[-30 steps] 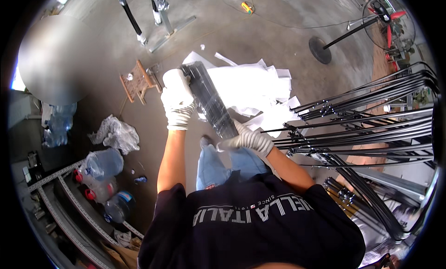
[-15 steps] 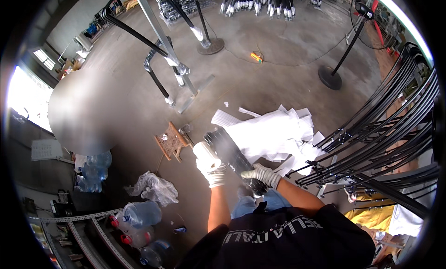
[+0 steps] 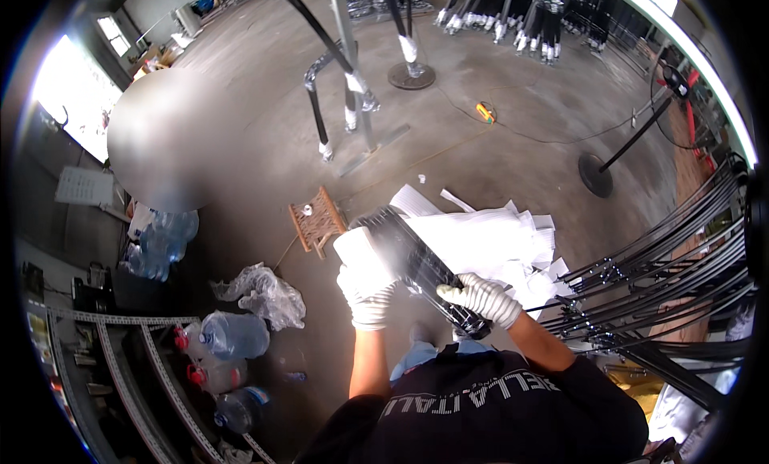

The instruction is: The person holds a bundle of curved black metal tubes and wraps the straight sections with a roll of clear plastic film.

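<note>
Wearing a white glove, my left hand (image 3: 367,296) is closed around a roll of clear wrapping film (image 3: 359,252). The roll lies against the upper left part of a long black bundle (image 3: 420,264), which is shiny with film. The bundle slants from upper left to lower right in front of my body. My right hand (image 3: 485,297), also in a white glove, grips the bundle near its lower end, with the thumb on top. Glare over the bundle's middle hides whether film stretches between roll and bundle.
White sheets (image 3: 501,240) lie on the floor beyond the bundle. A small woven stool (image 3: 318,218) stands left of them. Crumpled plastic (image 3: 268,296), large water bottles (image 3: 235,336) and a metal rack (image 3: 120,360) are at left. Long black rods (image 3: 665,280) crowd the right side.
The view has shifted, so the background sits differently. The bundle looks larger and its lower end reaches farther right. My right hand has moved right with it; both hands keep their holds.
</note>
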`<state>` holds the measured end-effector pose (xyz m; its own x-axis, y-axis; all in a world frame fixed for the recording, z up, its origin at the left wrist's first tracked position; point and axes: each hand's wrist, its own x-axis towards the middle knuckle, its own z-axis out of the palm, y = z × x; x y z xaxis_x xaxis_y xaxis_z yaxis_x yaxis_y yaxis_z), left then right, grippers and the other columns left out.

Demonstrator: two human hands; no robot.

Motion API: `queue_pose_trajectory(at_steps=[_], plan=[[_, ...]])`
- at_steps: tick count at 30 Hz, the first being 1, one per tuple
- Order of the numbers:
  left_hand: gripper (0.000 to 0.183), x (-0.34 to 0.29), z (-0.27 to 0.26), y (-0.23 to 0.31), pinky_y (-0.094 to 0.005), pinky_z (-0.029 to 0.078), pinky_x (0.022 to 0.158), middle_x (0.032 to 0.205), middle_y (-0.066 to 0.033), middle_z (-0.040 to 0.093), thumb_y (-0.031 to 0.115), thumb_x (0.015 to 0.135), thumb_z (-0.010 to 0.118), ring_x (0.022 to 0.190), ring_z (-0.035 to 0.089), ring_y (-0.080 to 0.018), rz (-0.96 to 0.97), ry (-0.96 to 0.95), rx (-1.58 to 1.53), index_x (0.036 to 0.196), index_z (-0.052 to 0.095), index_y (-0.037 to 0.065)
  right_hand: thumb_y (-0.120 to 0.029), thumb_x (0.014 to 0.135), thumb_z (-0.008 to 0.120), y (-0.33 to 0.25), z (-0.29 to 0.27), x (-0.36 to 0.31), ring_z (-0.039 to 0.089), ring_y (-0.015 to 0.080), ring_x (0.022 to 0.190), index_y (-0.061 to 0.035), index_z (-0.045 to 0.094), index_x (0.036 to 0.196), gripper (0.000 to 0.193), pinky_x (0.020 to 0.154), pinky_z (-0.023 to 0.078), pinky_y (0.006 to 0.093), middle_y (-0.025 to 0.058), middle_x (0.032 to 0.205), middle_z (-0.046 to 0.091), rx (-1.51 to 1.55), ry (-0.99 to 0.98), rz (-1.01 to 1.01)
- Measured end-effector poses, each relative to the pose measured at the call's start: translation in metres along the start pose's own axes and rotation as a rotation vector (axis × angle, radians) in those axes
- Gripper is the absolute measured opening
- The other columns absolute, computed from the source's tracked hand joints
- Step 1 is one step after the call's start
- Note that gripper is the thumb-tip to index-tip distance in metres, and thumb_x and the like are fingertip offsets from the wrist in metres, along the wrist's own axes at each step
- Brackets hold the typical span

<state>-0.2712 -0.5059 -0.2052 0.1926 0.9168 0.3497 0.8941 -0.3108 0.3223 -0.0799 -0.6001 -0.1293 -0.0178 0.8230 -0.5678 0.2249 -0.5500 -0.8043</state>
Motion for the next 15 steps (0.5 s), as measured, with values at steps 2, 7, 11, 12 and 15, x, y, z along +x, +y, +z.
queue_pose_trajectory(at_steps=[2,7,11,12,15], plan=[[0.044,0.009,-0.041,-0.003,-0.0373,0.041,0.068,0.095,-0.0052,0.06,0.024,0.065,0.06,0.079,0.058,-0.0273,-0.033,0.049,0.058,0.107,0.057,0.014,-0.028,0.084,0.062,-0.018,0.01,0.005,0.058,0.0059,0.071,-0.0047,0.061,0.096,0.027,0.057,0.048,0.0223,0.0012,0.085,0.064,-0.009,-0.09,-0.079],[0.06,0.012,-0.091,-0.059,-0.036,0.046,0.069,0.11,-0.0133,0.057,0.047,0.074,0.053,0.081,0.057,-0.0259,-0.151,0.21,-0.106,0.121,0.049,0.009,-0.027,0.081,0.059,-0.046,0.043,0.022,0.058,0.0133,0.069,-0.0312,0.062,0.101,0.021,0.054,0.048,0.0254,-0.0011,0.087,0.06,-0.867,0.104,-0.959],[0.074,0.011,-0.123,-0.085,-0.0362,0.048,0.077,0.124,-0.0178,0.047,0.055,0.073,0.056,0.095,0.052,-0.026,-0.498,0.436,-1.798,0.129,0.038,0.01,-0.027,0.083,0.056,-0.086,0.065,0.036,0.053,0.0106,0.059,-0.0317,0.057,0.108,0.026,0.043,0.042,0.0258,0.0018,0.082,0.058,-1.078,0.309,-1.39],[0.075,0.011,-0.13,-0.094,-0.0389,0.047,0.082,0.127,-0.0185,0.043,0.052,0.072,0.06,0.103,0.05,-0.028,-0.458,0.528,-1.786,0.131,0.034,0.013,-0.027,0.083,0.057,-0.097,0.068,0.045,0.052,0.0094,0.059,-0.029,0.055,0.112,0.029,0.042,0.041,0.0254,0.0012,0.082,0.058,-1.036,0.249,-1.484],[0.082,0.027,-0.146,-0.104,-0.0428,0.044,0.094,0.131,-0.02,0.039,0.021,0.068,0.071,0.115,0.046,-0.0318,-0.193,0.709,-1.235,0.134,0.022,0.017,-0.027,0.081,0.061,-0.142,0.078,0.066,0.056,0.0106,0.065,-0.0152,0.055,0.112,0.034,0.054,0.047,0.0268,0.0029,0.088,0.062,-0.771,-0.216,-1.015]])
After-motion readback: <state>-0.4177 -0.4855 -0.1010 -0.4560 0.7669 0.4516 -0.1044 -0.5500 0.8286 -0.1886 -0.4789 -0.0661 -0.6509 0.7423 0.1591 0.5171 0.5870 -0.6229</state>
